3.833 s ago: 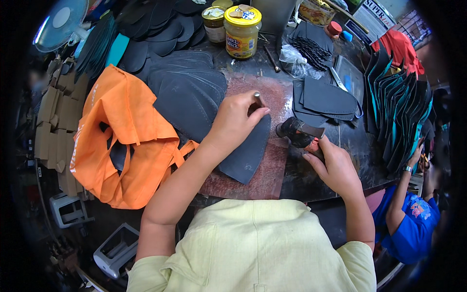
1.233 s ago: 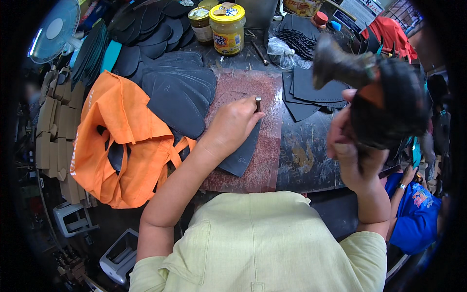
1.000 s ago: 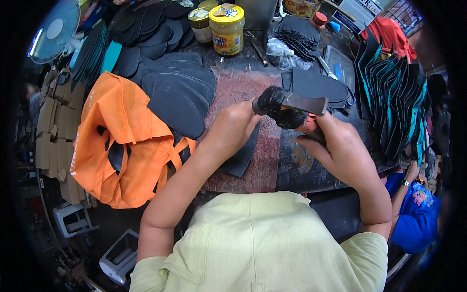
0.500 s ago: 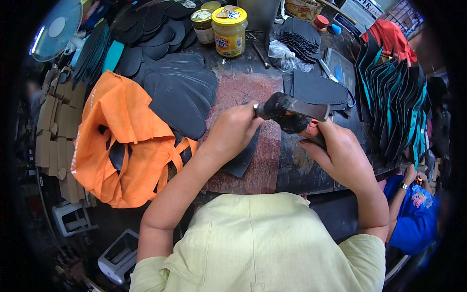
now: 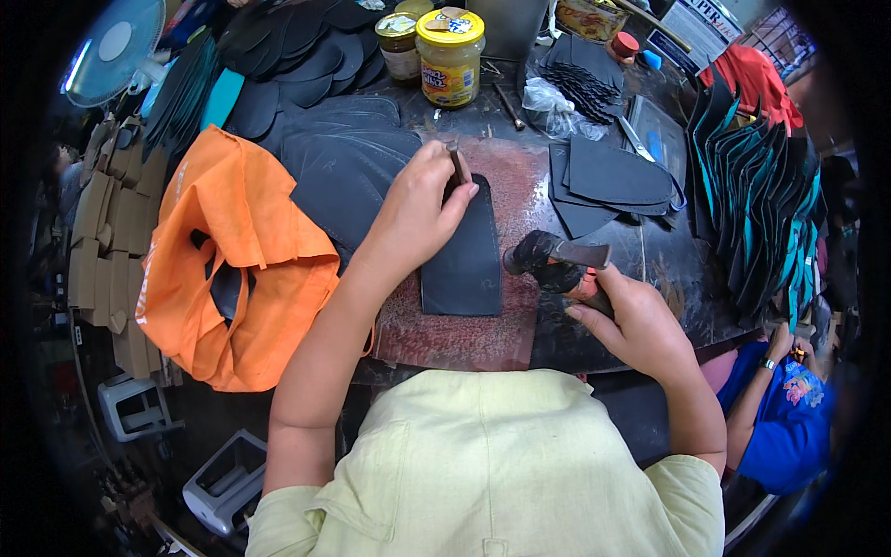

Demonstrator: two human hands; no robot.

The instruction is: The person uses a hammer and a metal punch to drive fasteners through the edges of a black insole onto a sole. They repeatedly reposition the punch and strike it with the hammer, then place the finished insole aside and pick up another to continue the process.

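My left hand (image 5: 419, 212) pinches a short metal punch (image 5: 454, 151) over the rounded far end of a black sole-shaped piece (image 5: 461, 265). That piece lies on a worn reddish mat (image 5: 512, 339) in front of me. Its straight end faces me, and a line of small marks runs along its edge. To the right, my right hand (image 5: 642, 323) is closed round the handle of a hammer (image 5: 557, 262). Black wrapping covers part of the hammer, and its head is raised beside the black piece, apart from the punch. The punch's tip is hidden behind my fingers.
Fanned black pieces (image 5: 348, 176) and an orange cloth bag (image 5: 237, 269) are at left. A yellow-lidded jar (image 5: 450, 65) stands behind. Stacked black pieces (image 5: 617, 174) lie right, before hanging black-and-teal pieces (image 5: 752, 186). A co-worker in blue (image 5: 780, 418) is at far right.
My left hand has moved away from me with the punch, uncovering the black piece. The hammer has come lower and slightly left, apart from the punch. Another black piece now shows at the right stack.
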